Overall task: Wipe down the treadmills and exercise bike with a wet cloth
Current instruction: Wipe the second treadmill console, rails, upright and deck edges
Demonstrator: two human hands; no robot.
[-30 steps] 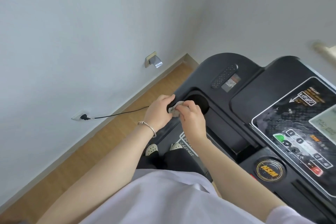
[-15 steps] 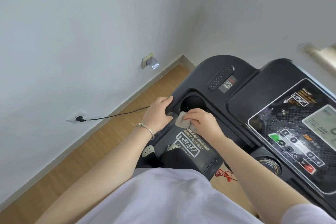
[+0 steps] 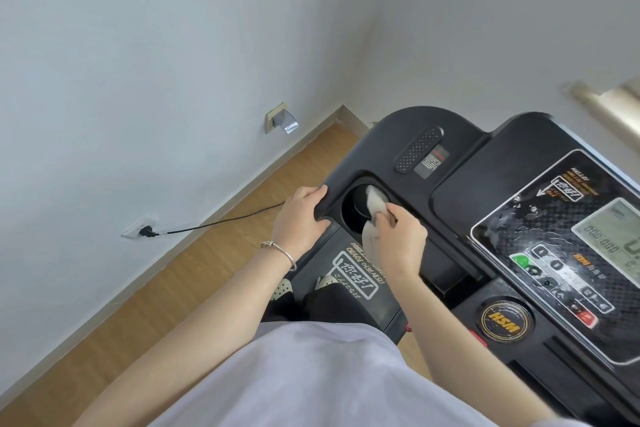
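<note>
A black treadmill console (image 3: 460,152) fills the right half of the head view, with a round cup holder (image 3: 356,208) at its left end. My right hand (image 3: 401,239) grips a pale grey cloth (image 3: 374,204) and pushes part of it into the cup holder; the cloth's lower flap hangs over the holder's near rim. My left hand (image 3: 299,218), with a silver bracelet on the wrist, grips the console's left edge beside the holder. The display panel (image 3: 568,253) with its buttons lies to the right.
A white wall runs along the left, with a socket and a black power cord (image 3: 214,224) plugged in. Wooden floor (image 3: 173,288) lies between wall and treadmill. My feet stand on the treadmill deck (image 3: 356,274) below. A round HSM badge (image 3: 505,321) sits near the panel.
My right hand has carried the cloth from the near rim up into the cup holder. My left hand has kept its hold on the console edge.
</note>
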